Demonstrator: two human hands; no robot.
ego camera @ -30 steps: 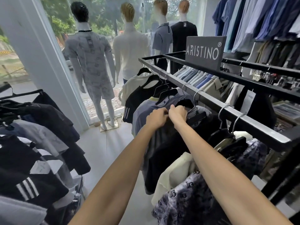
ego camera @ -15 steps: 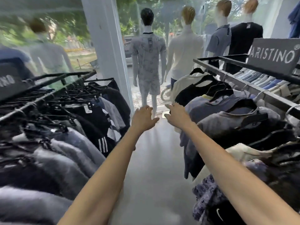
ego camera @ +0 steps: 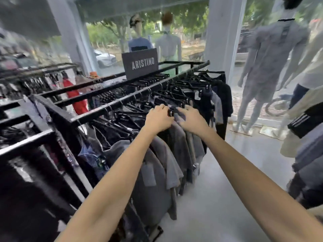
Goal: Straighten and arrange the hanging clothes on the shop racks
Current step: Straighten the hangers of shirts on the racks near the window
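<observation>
A black metal rack runs from the lower left toward the window, crowded with dark and grey garments on black hangers. My left hand and my right hand sit close together on top of the row. Their fingers curl over a black clip hanger that carries a grey garment. The fingertips are blurred, and the hanger's hook is hidden among its neighbours. More dark trousers hang beyond my hands at the rack's far end.
An ARISTINO sign stands on the rack top. A white pillar and a dressed mannequin stand by the window at the right. Another rack's clothes crowd the right edge, with a grey floor aisle between.
I have turned from the right-hand rack to the left-hand one. Both hands let go of the dark shirt, crossed the aisle open, and now hold a hanger on the left rack.
</observation>
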